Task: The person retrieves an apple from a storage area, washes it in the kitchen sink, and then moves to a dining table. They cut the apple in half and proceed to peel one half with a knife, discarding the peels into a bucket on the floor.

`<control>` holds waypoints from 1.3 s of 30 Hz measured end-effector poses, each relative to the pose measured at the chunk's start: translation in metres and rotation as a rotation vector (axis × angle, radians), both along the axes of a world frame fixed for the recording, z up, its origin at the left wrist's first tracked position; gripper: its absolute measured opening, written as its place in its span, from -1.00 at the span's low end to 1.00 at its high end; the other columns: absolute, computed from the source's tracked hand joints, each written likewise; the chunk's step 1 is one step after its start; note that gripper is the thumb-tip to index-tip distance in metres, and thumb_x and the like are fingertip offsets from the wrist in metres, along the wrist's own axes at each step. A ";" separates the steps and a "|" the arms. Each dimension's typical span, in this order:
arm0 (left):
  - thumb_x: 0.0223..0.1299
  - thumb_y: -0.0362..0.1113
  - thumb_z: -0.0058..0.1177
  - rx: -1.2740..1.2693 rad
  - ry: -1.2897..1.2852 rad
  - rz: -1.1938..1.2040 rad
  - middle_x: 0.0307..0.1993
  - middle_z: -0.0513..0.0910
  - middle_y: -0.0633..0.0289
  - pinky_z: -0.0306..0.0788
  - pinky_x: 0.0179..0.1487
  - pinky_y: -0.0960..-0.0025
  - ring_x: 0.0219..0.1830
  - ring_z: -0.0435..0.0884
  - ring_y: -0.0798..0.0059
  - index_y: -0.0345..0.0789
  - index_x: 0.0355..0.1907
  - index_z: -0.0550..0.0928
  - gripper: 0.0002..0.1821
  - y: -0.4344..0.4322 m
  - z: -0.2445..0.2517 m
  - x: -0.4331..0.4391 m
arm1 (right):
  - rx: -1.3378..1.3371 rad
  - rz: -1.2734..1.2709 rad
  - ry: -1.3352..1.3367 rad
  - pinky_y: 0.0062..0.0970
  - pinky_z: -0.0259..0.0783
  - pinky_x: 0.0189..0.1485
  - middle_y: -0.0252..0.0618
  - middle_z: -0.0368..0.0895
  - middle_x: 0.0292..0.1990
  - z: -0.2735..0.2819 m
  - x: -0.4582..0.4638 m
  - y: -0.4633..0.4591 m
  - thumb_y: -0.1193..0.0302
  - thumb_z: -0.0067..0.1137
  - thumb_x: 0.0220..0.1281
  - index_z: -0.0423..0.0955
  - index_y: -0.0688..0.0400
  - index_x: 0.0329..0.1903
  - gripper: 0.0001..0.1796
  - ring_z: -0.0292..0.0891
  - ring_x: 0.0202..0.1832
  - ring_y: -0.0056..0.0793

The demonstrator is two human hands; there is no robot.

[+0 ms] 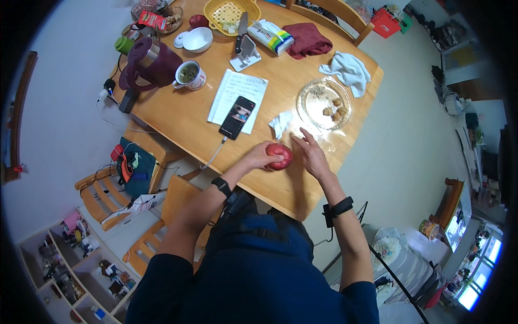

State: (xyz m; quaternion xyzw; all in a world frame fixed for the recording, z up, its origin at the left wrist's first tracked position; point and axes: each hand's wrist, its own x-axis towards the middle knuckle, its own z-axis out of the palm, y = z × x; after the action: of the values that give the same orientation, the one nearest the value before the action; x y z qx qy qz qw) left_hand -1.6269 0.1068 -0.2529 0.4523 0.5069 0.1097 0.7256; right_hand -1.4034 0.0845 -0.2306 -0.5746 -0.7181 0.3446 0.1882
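A shiny red apple (pixel 281 157) is gripped in my left hand (pixel 261 156), low over the near part of the wooden table (pixel 182 115); whether it touches the tabletop I cannot tell. Its thumb lies across the front of the fruit. Just to the right, my right hand (pixel 312 156) holds nothing, its fingers apart and pointing away from me. Beyond the apple lies a crumpled white tissue (pixel 280 124). Past my right hand, a clear round plate (pixel 303 106) bears several small brown lumps.
A smartphone (pixel 237 117) with a charging cable lies on a handwritten sheet (pixel 226 89). Farther left stand a tea mug (pixel 194 77) and a purple kettle (pixel 158 65). A knife (pixel 243 26) leans by a yellow basket (pixel 253 9). A white cloth (pixel 350 71) lies near the right edge.
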 end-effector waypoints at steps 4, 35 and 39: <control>0.08 -0.04 0.29 0.096 0.122 -0.167 -0.03 0.54 -0.04 0.62 -0.19 0.34 -0.04 0.62 0.22 -0.36 0.17 0.37 -0.30 0.023 -0.001 -0.011 | -0.062 -0.038 -0.043 -0.29 0.47 0.06 -0.02 0.14 0.37 -0.013 -0.048 0.048 0.61 0.08 0.06 0.46 -0.02 0.18 -0.44 0.48 0.08 -0.12; 0.08 -0.47 0.06 0.580 0.629 0.133 -0.17 0.60 -0.10 0.42 -0.01 0.08 -0.06 0.56 -0.06 -0.34 -0.03 0.49 -0.66 0.111 -0.064 -0.182 | -0.808 -0.728 0.873 -0.56 0.43 -0.07 -0.27 0.52 -0.12 -0.047 -0.211 0.073 0.59 -0.17 0.30 0.25 0.33 0.24 -0.56 0.47 -0.12 -0.54; 0.05 -0.48 0.06 0.627 0.584 0.103 -0.22 0.60 -0.12 0.43 -0.03 0.07 -0.10 0.56 -0.11 -0.33 -0.02 0.49 -0.64 0.093 -0.063 -0.187 | -0.795 -0.654 0.817 -0.56 0.43 -0.09 -0.31 0.49 -0.17 -0.057 -0.220 0.087 0.61 -0.20 0.28 0.25 0.32 0.24 -0.54 0.45 -0.14 -0.57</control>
State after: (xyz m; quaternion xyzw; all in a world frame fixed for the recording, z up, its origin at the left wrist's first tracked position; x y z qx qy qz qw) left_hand -1.8139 0.1995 -0.3160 0.6370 0.6552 0.1620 0.3726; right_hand -1.6232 0.1710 -0.2879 -0.6120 -0.1950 0.6992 0.3139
